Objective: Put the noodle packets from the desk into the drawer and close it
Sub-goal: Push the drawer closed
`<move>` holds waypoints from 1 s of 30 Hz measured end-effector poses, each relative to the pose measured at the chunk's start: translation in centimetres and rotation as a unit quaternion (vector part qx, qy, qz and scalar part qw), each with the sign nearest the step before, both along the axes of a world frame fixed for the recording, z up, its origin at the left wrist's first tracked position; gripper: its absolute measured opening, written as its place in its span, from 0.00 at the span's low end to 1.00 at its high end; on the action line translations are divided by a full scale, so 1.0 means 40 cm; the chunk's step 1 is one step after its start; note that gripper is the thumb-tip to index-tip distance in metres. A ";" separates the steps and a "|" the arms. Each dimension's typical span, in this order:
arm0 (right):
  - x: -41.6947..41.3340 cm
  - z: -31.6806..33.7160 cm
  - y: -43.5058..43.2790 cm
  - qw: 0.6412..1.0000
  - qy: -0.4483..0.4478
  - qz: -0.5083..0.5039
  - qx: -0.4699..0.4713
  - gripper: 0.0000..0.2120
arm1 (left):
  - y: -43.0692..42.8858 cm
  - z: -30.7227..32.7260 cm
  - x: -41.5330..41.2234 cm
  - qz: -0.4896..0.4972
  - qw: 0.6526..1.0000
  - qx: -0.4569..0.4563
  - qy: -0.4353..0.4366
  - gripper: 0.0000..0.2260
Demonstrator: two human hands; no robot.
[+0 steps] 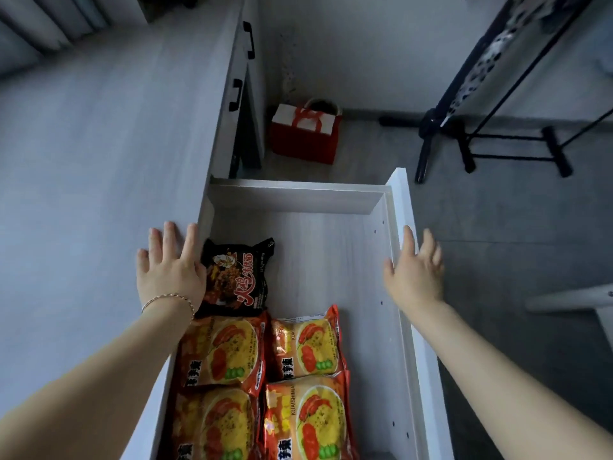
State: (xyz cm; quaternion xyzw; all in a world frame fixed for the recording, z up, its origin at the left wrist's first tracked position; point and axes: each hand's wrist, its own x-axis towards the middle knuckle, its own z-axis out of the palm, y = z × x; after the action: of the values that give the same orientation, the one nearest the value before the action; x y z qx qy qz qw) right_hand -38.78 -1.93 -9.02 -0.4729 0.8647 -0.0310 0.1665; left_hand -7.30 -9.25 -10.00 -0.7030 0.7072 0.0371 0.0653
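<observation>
The pale wood drawer [394, 207] stands pulled out from the desk [99, 154]. Inside it lie a black noodle packet [237, 277] and several orange noodle packets [224, 351], all toward the near left part. My left hand [169, 267] lies flat with fingers spread on the desk's edge, just left of the black packet. My right hand [414, 270] is spread open at the drawer's front panel, holding nothing. No packet shows on the visible desk top.
A red and white gift bag [305, 134] stands on the floor beyond the drawer. A black metal rack [481, 134] stands at the back right. Two more drawers with black handles [237, 94] run along the desk's side.
</observation>
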 end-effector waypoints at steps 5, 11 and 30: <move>-0.013 -0.031 0.025 0.987 -0.131 -0.080 0.056 0.36 | 0.001 -0.001 0.000 0.009 1.000 -0.009 0.023 0.25; 0.006 -0.005 0.005 0.979 -0.170 -0.108 0.039 0.30 | 0.005 -0.001 0.006 0.043 0.992 -0.020 0.113 0.25; 0.473 -0.038 -0.190 0.818 -0.571 -0.032 0.060 0.29 | 0.003 0.010 0.024 0.056 0.979 -0.002 0.194 0.26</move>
State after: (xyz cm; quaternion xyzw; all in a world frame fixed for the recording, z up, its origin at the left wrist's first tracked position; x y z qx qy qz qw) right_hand -19.86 -9.53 -10.54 -0.3317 0.6295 -0.2484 0.6573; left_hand -6.33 -9.14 -9.60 -0.7213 0.6659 0.1747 -0.0766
